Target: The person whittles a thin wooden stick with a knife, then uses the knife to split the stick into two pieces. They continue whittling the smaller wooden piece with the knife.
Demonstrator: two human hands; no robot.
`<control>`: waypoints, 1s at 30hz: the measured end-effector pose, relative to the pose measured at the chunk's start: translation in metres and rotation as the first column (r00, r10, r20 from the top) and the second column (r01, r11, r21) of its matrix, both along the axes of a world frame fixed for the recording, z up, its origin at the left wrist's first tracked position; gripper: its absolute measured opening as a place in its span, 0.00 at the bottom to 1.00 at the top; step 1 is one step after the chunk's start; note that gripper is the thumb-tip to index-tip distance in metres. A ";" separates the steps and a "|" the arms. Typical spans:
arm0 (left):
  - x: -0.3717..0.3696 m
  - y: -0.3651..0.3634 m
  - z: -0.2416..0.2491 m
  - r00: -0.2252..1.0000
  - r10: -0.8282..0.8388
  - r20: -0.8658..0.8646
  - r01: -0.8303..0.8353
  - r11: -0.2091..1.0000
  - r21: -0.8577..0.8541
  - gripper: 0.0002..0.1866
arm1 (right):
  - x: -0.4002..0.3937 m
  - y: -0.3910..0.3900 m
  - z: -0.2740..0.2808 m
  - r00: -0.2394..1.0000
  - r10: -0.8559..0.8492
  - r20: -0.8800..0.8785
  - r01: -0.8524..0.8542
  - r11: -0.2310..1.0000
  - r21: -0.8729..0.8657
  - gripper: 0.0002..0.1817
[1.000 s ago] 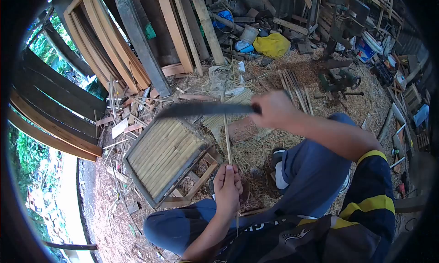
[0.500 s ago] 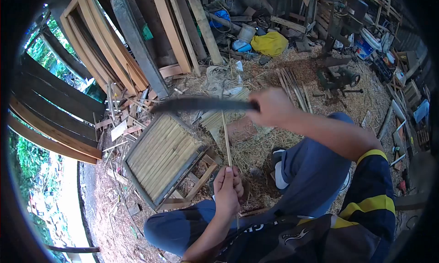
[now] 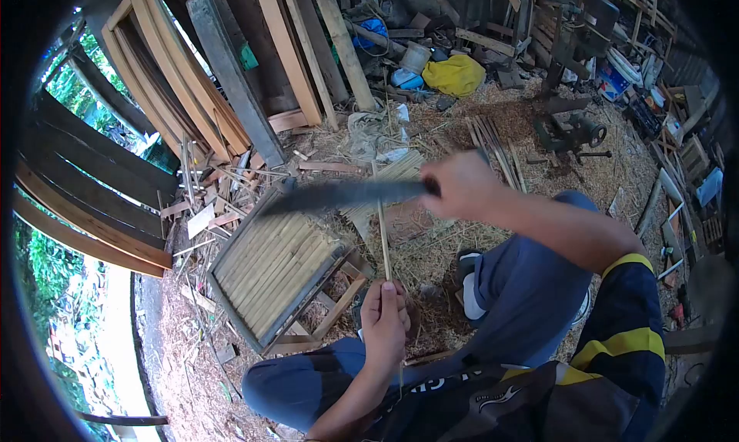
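Note:
My right hand (image 3: 466, 184) is wrapped round the handle of a long dark machete (image 3: 346, 196), whose blade, blurred by motion, points left across the upper part of a thin bamboo strip (image 3: 384, 238). The strip stands upright in my left hand (image 3: 384, 315), its fingers closed round the lower part. Whether blade and strip touch, I cannot tell. Left of the strip is a wooden-framed panel of bamboo slats (image 3: 269, 261). Behind the blade, more split bamboo strips (image 3: 400, 173) lie on the ground.
Long boards (image 3: 285, 50) lean at the back left. A yellow cloth (image 3: 454, 74) lies at the back among clutter. On the right stands a green metal vise (image 3: 571, 132) near a bundle of thin sticks (image 3: 496, 153). Shavings and straw cover the floor.
The machete blade has moved down a little along the strip, with my right hand slightly lower. My left hand has barely shifted and still holds the strip.

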State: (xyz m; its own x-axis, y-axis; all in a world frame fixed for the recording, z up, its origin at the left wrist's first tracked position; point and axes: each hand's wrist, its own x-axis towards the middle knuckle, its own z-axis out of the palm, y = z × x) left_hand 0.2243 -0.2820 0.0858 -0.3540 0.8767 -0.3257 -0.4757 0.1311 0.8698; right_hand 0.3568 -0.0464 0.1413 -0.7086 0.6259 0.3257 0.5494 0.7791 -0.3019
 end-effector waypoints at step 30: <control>-0.024 -0.003 0.047 0.885 -0.341 0.318 0.265 0.929 0.258 0.16 | 0.021 0.103 -0.018 0.795 -0.544 -0.267 0.147 0.600 -0.786 0.19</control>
